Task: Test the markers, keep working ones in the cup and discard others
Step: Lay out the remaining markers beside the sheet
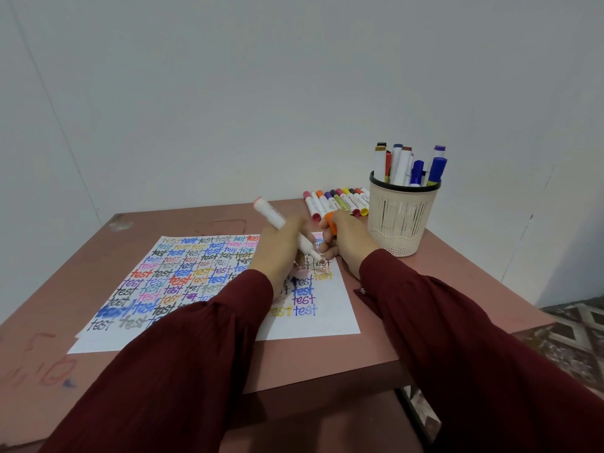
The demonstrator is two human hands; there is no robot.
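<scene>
Handwritten word "test", repeated in rows across the sheet of paper [327, 325] on the tabletop [327, 364], in black, blue, red, orange, pink, purple, yellow and grey ink. Printed labels on the markers [340, 202] at the far edge: too small to read.

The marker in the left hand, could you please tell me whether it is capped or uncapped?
Uncapped: the marker shows a bare tip over the paper, and the right hand holds an orange cap.

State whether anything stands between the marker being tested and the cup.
Yes: the right hand, holding the orange cap, sits between the marker in the left hand and the cup.
</scene>
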